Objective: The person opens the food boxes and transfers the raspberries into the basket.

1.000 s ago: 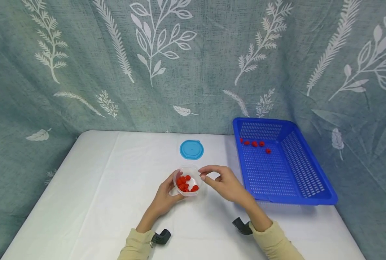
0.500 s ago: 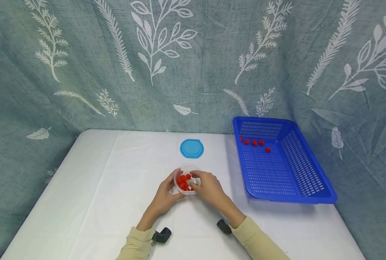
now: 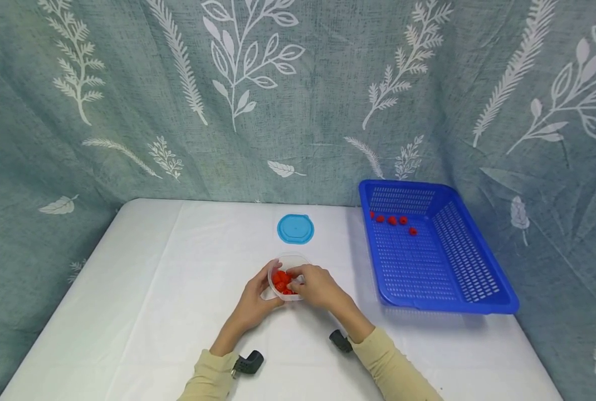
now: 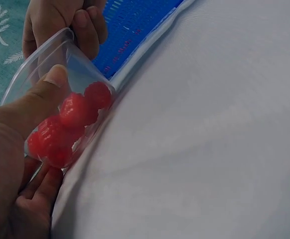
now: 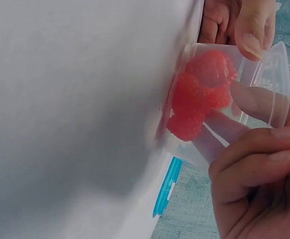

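My left hand (image 3: 255, 301) holds a small clear plastic tub (image 3: 294, 259) from its left side, thumb and fingers around the wall. Several red raspberries (image 4: 75, 112) lie bunched in the bottom of the tub. My right hand (image 3: 319, 287) reaches into the tub through its mouth. In the right wrist view, the thumb and forefinger of that hand (image 5: 262, 169) close on a raspberry (image 5: 217, 95) at the edge of the bunch, and the other fingers curl outside. The back of the right hand hides part of the tub in the head view.
A blue lid (image 3: 296, 229) lies flat on the white-covered table (image 3: 127, 312) just behind the tub. To the right stands a blue slotted basket (image 3: 443, 301) with several raspberries (image 3: 392, 220) near its back left corner. A patterned green curtain (image 3: 323, 100) hangs behind the table.
My right hand has moved left from beside the tub's rim into it, its fingers going down among the raspberries. The left hand and the tub have stayed in place.
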Demonstrator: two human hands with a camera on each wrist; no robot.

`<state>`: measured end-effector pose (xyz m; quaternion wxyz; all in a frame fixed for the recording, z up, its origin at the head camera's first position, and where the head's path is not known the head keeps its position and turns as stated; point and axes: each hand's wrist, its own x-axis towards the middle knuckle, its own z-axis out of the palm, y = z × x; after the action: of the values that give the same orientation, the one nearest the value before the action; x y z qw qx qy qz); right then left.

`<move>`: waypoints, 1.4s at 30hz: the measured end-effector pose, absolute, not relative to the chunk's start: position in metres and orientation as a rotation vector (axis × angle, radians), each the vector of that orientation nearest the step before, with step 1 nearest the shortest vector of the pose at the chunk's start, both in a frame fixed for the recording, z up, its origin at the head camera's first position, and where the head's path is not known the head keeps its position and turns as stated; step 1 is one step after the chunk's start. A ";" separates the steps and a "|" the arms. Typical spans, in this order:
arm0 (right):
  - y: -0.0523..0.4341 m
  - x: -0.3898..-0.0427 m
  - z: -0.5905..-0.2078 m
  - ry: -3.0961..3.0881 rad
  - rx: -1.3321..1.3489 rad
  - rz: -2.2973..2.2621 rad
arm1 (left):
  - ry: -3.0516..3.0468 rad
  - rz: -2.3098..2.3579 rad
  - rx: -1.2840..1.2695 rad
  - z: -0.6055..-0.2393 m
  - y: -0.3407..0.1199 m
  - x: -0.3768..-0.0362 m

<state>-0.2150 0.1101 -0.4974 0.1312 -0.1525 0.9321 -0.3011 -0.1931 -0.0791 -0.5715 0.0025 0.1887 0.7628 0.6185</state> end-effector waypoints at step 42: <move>0.110 -0.209 -0.503 2.833 -0.388 -1.127 | 2.345 2.010 0.491 -0.554 -0.075 -0.186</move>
<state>-0.2087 0.1097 -0.5029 0.0340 -0.1261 0.9212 -0.3666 -0.1862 -0.0746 -0.5542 0.0073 0.1569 0.7499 0.6427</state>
